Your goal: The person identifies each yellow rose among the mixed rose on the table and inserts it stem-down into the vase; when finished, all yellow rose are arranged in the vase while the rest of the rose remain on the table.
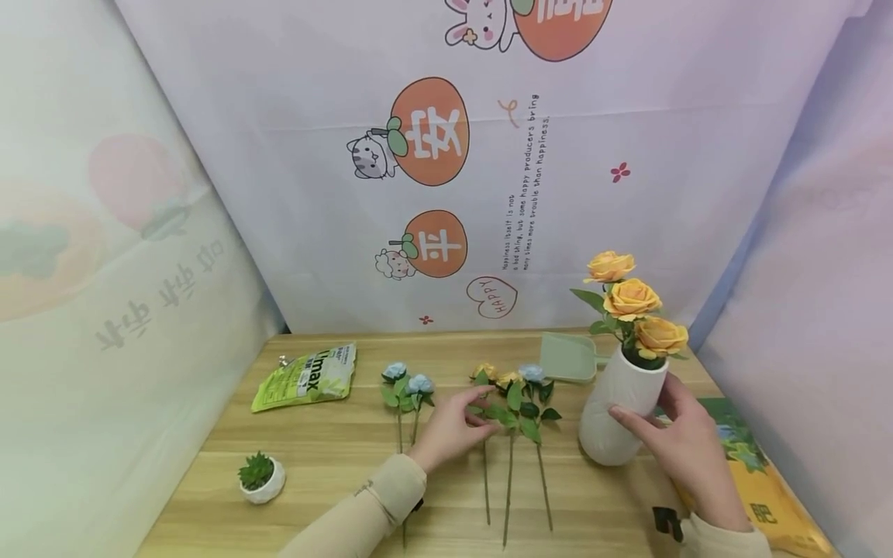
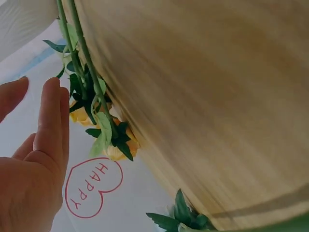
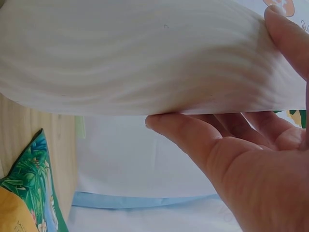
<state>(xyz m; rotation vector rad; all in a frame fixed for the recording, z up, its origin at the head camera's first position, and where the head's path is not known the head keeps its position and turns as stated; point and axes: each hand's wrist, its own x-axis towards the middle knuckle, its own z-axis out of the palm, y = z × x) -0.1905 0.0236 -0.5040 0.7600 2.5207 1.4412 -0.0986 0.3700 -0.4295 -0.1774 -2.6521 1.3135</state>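
White vase (image 1: pixel 618 392) in right hand (image 1: pixel 689 448)

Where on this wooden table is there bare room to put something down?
Bare wood lies between the potted succulent and the leftmost blue roses, nearer than the green pouch. A smaller patch lies between the rightmost loose stem and the right hand, nearer than the white vase. The middle is crowded with loose roses and the left hand.

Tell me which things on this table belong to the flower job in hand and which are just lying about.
Seemingly part of the job:
white vase, gripped by the right hand
yellow roses in it
loose yellow flowers and loose blue flowers, near the left hand

Apparently just lying about:
green pouch
potted succulent
pale green dustpan
yellow-and-green packet
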